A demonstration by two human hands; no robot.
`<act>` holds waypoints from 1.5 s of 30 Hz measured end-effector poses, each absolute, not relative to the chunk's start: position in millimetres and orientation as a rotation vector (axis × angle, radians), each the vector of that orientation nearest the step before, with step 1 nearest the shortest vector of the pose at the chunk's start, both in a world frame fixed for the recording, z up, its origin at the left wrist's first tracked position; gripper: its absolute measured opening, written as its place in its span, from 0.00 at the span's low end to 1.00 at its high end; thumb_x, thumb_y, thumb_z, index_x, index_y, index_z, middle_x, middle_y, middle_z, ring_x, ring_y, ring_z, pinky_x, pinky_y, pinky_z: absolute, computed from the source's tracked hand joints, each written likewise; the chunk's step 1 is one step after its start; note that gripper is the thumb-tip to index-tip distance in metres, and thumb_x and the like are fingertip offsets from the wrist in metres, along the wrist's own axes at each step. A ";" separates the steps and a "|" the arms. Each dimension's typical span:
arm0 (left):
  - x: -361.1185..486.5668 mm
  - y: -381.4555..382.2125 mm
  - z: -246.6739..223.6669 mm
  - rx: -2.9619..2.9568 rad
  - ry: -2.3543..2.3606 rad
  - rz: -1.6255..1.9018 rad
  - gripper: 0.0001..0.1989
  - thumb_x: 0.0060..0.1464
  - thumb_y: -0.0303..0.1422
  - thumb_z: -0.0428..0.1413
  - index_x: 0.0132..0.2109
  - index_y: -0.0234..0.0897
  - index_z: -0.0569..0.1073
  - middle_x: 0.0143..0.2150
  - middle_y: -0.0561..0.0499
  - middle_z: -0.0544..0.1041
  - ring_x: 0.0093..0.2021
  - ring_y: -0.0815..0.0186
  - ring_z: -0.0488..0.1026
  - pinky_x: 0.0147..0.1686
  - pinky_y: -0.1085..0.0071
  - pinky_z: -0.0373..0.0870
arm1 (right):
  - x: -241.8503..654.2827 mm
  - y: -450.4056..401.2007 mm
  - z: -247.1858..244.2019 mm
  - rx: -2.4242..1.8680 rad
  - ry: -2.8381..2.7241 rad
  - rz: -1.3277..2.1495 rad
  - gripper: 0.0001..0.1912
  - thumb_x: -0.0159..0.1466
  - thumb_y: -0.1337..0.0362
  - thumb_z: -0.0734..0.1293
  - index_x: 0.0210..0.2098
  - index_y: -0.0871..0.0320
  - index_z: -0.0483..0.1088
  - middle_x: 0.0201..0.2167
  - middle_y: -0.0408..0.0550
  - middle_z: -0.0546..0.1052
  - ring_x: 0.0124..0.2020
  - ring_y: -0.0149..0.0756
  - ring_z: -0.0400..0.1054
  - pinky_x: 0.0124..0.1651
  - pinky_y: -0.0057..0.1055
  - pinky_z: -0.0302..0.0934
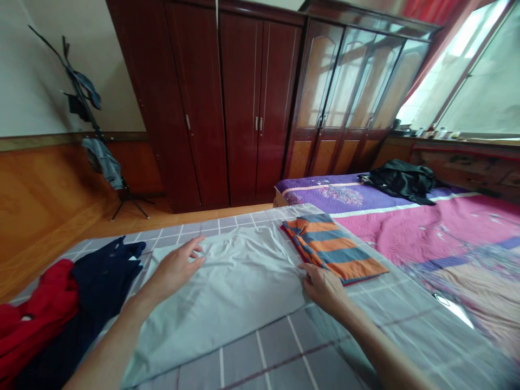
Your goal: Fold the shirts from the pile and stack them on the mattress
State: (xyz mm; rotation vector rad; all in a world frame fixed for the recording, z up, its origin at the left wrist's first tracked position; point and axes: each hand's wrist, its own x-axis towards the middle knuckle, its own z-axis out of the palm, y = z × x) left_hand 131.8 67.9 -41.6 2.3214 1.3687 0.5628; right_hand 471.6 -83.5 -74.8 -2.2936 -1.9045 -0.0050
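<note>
Two hands of ours reach over the pale garment (235,287), spread on the checked bed sheet (280,346) just left of the folded striped garment (337,246). Our right hand (325,287) is nearer the striped garment, at the pale garment's right edge; its fingers curl, and we cannot tell whether that grip holds fabric. Our left hand (179,268), grip apart, is farther left. The pale garment's long axis runs crosswise, its right end toward the striped garment.
</note>
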 end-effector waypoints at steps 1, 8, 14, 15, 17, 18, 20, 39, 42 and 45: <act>150.9 63.4 -40.5 2.382 1.266 0.520 0.28 0.56 0.39 0.47 0.62 0.38 0.59 0.53 0.44 0.72 0.49 0.59 0.72 0.49 0.66 0.66 | 472.7 -82.8 -75.1 -2.307 -1.884 0.001 0.20 0.60 0.71 0.58 0.50 0.56 0.69 0.41 0.49 0.79 0.43 0.38 0.72 0.41 0.28 0.59; 296.3 80.7 -67.7 2.795 0.705 0.227 0.22 0.59 0.31 0.44 0.60 0.38 0.64 0.61 0.44 0.65 0.61 0.56 0.62 0.59 0.60 0.58 | 474.3 -83.6 -80.4 -2.259 -1.966 -0.069 0.15 0.60 0.73 0.57 0.43 0.58 0.70 0.35 0.49 0.79 0.35 0.38 0.73 0.28 0.28 0.49; 366.3 120.3 -104.9 2.806 0.800 0.162 0.23 0.61 0.32 0.41 0.61 0.34 0.64 0.64 0.41 0.61 0.65 0.55 0.55 0.63 0.57 0.50 | 477.8 -88.1 -83.8 -2.224 -2.026 -0.080 0.13 0.58 0.76 0.58 0.38 0.58 0.68 0.32 0.48 0.78 0.31 0.38 0.73 0.25 0.30 0.44; 370.9 124.5 -110.0 2.797 0.842 0.164 0.23 0.62 0.33 0.40 0.62 0.33 0.62 0.65 0.40 0.59 0.66 0.55 0.53 0.63 0.56 0.49 | 478.6 -89.1 -83.6 -2.234 -2.034 -0.076 0.13 0.57 0.76 0.59 0.38 0.58 0.68 0.32 0.48 0.78 0.30 0.38 0.73 0.25 0.31 0.43; 376.5 130.2 -117.7 2.775 0.920 0.181 0.25 0.63 0.34 0.39 0.64 0.32 0.58 0.67 0.39 0.55 0.67 0.55 0.50 0.64 0.54 0.46 | 480.2 -91.6 -82.6 -2.267 -2.051 -0.067 0.13 0.57 0.77 0.59 0.39 0.59 0.68 0.31 0.49 0.78 0.30 0.39 0.74 0.24 0.31 0.43; 378.0 131.4 -120.0 2.764 0.954 0.192 0.25 0.63 0.34 0.38 0.64 0.32 0.57 0.67 0.40 0.54 0.67 0.55 0.49 0.64 0.53 0.44 | 480.8 -92.9 -81.7 -2.284 -2.062 -0.059 0.14 0.57 0.77 0.59 0.40 0.60 0.68 0.30 0.49 0.78 0.30 0.39 0.74 0.24 0.31 0.43; 379.9 130.5 -121.3 2.743 1.003 0.209 0.25 0.64 0.35 0.36 0.65 0.33 0.55 0.68 0.40 0.53 0.67 0.55 0.47 0.64 0.52 0.43 | 481.4 -95.4 -79.2 -2.315 -2.087 -0.043 0.14 0.56 0.78 0.60 0.39 0.60 0.68 0.29 0.49 0.78 0.30 0.40 0.74 0.24 0.31 0.45; 164.0 107.8 -93.3 2.565 1.577 0.205 0.25 0.59 0.39 0.49 0.62 0.40 0.61 0.66 0.44 0.57 0.66 0.56 0.51 0.63 0.55 0.45 | 465.9 -92.8 -89.5 -1.703 -2.208 -0.415 0.06 0.57 0.72 0.64 0.34 0.59 0.71 0.32 0.51 0.73 0.36 0.44 0.68 0.37 0.38 0.63; 113.5 111.3 -93.9 2.456 1.825 0.325 0.22 0.58 0.33 0.49 0.59 0.36 0.64 0.61 0.41 0.65 0.61 0.57 0.60 0.59 0.62 0.54 | 427.9 -87.0 -80.1 -1.280 -2.287 -0.359 0.14 0.58 0.68 0.65 0.44 0.60 0.69 0.42 0.55 0.74 0.43 0.46 0.69 0.43 0.40 0.66; 84.2 113.3 -98.5 2.296 2.044 0.432 0.18 0.59 0.32 0.47 0.55 0.32 0.68 0.52 0.39 0.73 0.53 0.57 0.68 0.52 0.65 0.62 | 371.7 -74.4 -68.5 -1.080 -2.430 -0.140 0.20 0.59 0.62 0.67 0.49 0.61 0.66 0.50 0.59 0.72 0.51 0.47 0.67 0.51 0.42 0.64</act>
